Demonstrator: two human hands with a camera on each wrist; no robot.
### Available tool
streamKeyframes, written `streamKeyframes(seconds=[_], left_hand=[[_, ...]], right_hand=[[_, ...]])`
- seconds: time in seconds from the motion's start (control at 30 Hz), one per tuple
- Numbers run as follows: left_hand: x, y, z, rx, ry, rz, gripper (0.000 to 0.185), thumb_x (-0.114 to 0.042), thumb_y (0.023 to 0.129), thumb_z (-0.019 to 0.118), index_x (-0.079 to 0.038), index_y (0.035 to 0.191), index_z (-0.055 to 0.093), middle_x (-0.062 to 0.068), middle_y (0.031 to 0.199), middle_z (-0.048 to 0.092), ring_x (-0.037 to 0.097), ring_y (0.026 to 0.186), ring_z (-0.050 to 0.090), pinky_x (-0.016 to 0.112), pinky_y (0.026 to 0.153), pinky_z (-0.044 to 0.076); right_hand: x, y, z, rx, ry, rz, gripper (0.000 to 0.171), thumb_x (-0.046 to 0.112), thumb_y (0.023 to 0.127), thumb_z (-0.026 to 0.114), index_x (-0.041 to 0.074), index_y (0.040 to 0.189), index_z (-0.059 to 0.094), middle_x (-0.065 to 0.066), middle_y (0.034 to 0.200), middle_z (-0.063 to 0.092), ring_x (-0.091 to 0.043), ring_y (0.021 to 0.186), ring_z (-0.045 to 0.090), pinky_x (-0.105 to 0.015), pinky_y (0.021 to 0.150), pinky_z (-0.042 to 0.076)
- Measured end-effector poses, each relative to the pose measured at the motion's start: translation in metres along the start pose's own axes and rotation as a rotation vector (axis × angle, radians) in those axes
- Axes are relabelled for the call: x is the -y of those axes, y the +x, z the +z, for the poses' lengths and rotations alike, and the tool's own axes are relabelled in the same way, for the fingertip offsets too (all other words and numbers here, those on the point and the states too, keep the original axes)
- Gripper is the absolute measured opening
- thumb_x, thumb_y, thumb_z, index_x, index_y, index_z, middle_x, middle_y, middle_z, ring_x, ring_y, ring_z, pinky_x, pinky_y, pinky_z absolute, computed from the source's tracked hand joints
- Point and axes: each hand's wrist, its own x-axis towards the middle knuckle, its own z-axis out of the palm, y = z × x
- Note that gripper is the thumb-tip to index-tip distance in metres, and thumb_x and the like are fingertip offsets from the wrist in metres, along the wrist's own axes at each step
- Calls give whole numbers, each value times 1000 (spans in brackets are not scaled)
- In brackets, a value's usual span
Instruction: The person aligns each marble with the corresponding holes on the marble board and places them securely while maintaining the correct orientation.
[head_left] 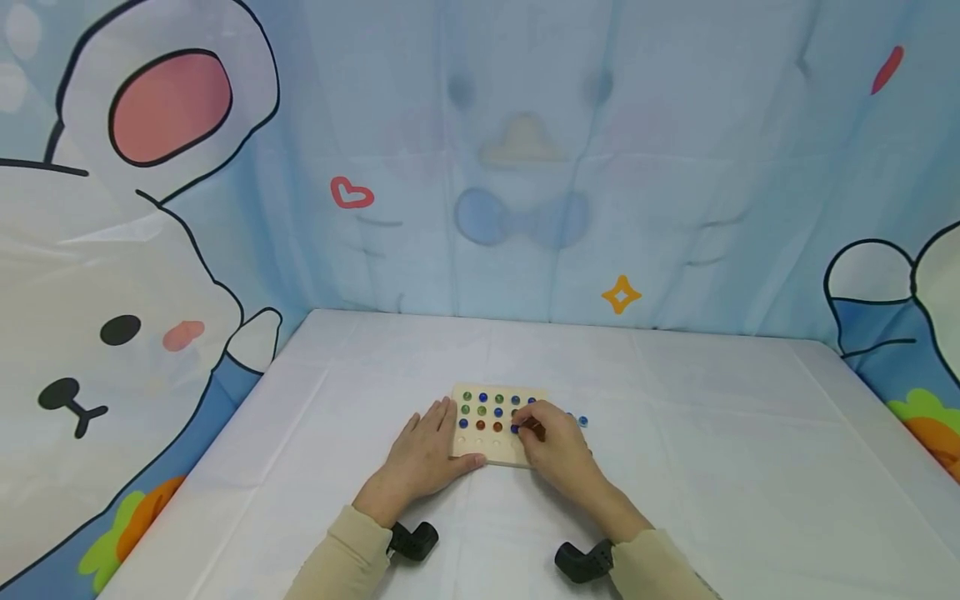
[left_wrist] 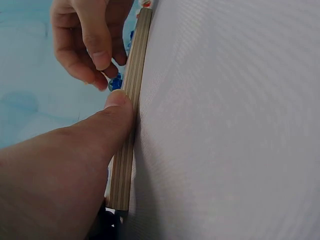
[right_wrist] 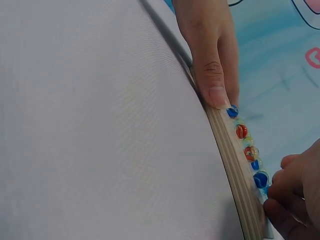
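A pale wooden board (head_left: 472, 454) with rows of round hollows lies on the table, several of them filled with green, blue and orange-brown marbles. My left hand (head_left: 423, 450) steadies the board, fingers straight along its left side and thumb pressed on the front edge near the corner. Over the right part of the board, my right hand (head_left: 558, 446) has its thumb and fingers curled in a pinch at a blue marble (left_wrist: 116, 82) in the third row. This hand hides the board's right side. In the front row, the visible hollows hold no marbles.
Just right of the board, partly behind the right hand, lie loose blue marbles (head_left: 582, 422). A white cloth covers the table (head_left: 750, 467). A printed blue curtain (head_left: 675, 167) hangs behind it. Black wrist devices (head_left: 585, 562) sit below both hands.
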Motion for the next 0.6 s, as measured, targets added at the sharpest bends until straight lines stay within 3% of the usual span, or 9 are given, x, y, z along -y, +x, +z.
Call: streamKeyframes(seconds=[0.3,0.6], left_hand=[[-1,1,1,4,14,-6,97,-66,92,52,1,156,24,18,161,29,32,150,29,51,121,27],[-1,0,1,-7,12,-5,96,-65,92,54,1,155,25,18,161,30,32,150,29,51,121,27]], right_hand=[[-6,-4,-14,-56,15,-81,20,-10,84,67,5,96,69,-2,95,69,-13,88,63,-26,76,58],[-15,-10,-29,-95,-42,-64,20,-9,85,65,7,97,68,-2,97,68,-13,89,63,-34,77,59]])
